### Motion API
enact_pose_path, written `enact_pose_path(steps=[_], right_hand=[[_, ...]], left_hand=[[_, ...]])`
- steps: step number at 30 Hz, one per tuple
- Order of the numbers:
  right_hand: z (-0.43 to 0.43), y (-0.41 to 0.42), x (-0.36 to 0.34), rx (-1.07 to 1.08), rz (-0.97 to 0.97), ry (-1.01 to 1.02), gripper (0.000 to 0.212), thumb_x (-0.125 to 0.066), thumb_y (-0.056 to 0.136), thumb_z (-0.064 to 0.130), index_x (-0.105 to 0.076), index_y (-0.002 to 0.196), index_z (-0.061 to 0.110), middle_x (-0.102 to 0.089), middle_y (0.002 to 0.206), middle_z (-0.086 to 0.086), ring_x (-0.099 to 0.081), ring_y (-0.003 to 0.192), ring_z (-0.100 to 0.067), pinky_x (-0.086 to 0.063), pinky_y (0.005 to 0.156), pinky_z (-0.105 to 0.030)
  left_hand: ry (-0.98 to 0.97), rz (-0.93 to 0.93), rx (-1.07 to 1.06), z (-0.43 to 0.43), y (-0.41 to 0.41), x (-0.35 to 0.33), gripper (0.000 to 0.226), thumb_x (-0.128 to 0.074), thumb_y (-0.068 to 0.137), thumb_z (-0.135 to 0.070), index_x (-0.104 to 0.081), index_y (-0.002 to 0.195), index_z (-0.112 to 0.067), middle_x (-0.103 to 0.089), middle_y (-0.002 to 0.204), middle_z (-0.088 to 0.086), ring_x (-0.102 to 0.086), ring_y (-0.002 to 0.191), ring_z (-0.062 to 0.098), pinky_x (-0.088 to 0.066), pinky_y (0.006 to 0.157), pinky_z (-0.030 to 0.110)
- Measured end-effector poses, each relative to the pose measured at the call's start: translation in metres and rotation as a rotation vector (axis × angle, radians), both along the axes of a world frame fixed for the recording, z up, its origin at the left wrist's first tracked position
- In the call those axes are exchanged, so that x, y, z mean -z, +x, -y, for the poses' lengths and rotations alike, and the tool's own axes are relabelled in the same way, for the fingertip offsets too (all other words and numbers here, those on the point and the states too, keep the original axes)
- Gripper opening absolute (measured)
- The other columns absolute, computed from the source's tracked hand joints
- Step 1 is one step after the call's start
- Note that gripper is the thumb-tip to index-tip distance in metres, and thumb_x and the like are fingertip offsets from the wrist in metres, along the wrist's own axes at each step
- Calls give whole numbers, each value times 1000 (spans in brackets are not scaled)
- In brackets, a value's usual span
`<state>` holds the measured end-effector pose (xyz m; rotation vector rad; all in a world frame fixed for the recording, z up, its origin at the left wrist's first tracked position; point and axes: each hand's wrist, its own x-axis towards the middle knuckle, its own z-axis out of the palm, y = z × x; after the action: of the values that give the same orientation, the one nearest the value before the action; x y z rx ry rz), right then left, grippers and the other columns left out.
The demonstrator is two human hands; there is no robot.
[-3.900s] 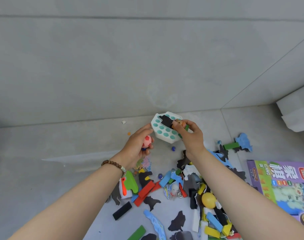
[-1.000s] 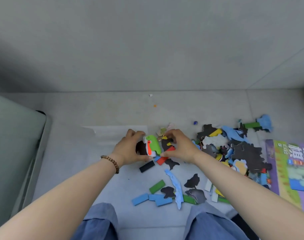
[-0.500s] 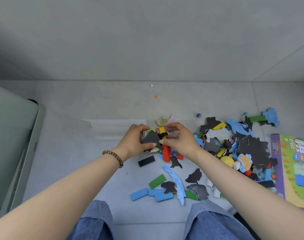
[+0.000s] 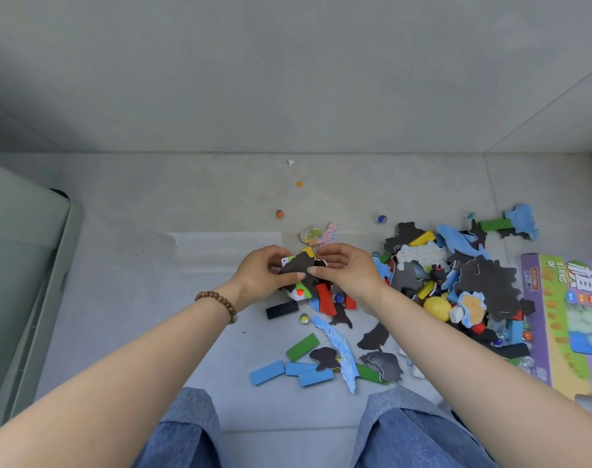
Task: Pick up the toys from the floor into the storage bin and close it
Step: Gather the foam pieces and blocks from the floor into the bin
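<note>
Lately an orange marble (image 4: 279,214) rolled away; left hand (image 4: 262,276) and right hand (image 4: 347,271) pinch stacked puzzle pieces (image 4: 296,263), probably to carry many together.

Upside-down "XIANG" beside large Chinese characters on the purple-green box (image 4: 558,298), well right of the right hand (image 4: 350,276).

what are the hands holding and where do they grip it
A black puzzle piece over a few small toys: the left hand grips the left side, the right hand pinches the right edge.
</note>
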<state>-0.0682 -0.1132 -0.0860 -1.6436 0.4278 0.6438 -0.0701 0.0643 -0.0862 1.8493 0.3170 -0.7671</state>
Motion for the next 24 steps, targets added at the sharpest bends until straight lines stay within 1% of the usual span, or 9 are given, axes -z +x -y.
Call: enact_pose_path(steps=[2, 5, 11, 12, 14, 16, 17, 21, 24], right_hand=[[0, 2, -1, -1, -15, 18, 32, -77, 73, 5, -63, 100, 14, -64, 100, -1, -61, 88, -10, -53, 72, -11], [-1, 5, -2, 25, -65, 56, 31, -78, 73, 8, -64, 99, 17, -67, 100, -2, -64, 90, -13, -54, 77, -17], [-6, 10, -5, 244, -119, 178, 21, -76, 74, 6, -71, 90, 19, -71, 102, -11, -67, 97, -23, -52, 91, -32], [-7, 11, -10, 275, -123, 202, 21, -75, 74, 6, -71, 91, 17, -70, 101, -11, -67, 95, -23, -54, 89, -31], [-11, 17, -25, 286, -122, 223, 22, -73, 77, 5, -70, 98, 10, -70, 95, -11, -67, 84, -19, -57, 75, -22], [-17, 26, -50, 253, -123, 234, 23, -71, 79, 6, -69, 102, 7, -69, 89, -9, -66, 75, -14, -55, 62, -16], [-22, 31, -64, 232, -125, 248, 20, -69, 80, 7, -68, 101, 7, -69, 88, -8, -66, 74, -13, -55, 62, -16], [-60, 55, -138, 128, -86, 260, 19, -68, 82, 10, -68, 101, 8, -69, 90, -8, -64, 79, -18, -52, 79, -27], [-116, 62, -198, 22, -18, 261, 10, -67, 84, 14, -69, 93, 14, -69, 89, -6, -63, 78, -17, -49, 73, -25]], left_hand=[[-66, -57, -39, -1, 0, -2, 37, -76, 77, -13, -57, 110, -13, -69, 94, 2, -65, 78, 7, -50, 63, 8], [-149, -118, -94, -1, 0, -5, 40, -72, 80, -11, -53, 115, -11, -70, 93, 6, -65, 73, 8, -49, 60, 10], [-276, -170, -254, 1, 6, -13, 44, -69, 83, -14, -51, 123, -8, -69, 107, 14, -69, 80, 15, -53, 60, 17], [-306, -174, -283, 1, 7, -17, 43, -68, 84, -12, -51, 123, -8, -68, 106, 14, -69, 79, 15, -54, 60, 19], [-333, -162, -316, 0, 10, -30, 39, -67, 85, -12, -53, 120, -8, -69, 103, 14, -70, 75, 13, -55, 60, 20], [-344, -144, -328, -6, 16, -53, 38, -68, 84, -14, -54, 119, -8, -70, 103, 13, -71, 75, 14, -56, 62, 21], [-346, -129, -329, -12, 20, -67, 38, -69, 83, -15, -55, 118, -9, -70, 104, 12, -71, 77, 14, -56, 63, 21], [-318, -16, -337, -52, 32, -142, 35, -70, 83, -20, -58, 114, -8, -73, 100, 7, -71, 78, 13, -56, 64, 20], [-247, 93, -393, -101, 28, -206, 30, -70, 84, -24, -60, 108, -8, -73, 88, 0, -70, 69, 6, -55, 59, 16]])
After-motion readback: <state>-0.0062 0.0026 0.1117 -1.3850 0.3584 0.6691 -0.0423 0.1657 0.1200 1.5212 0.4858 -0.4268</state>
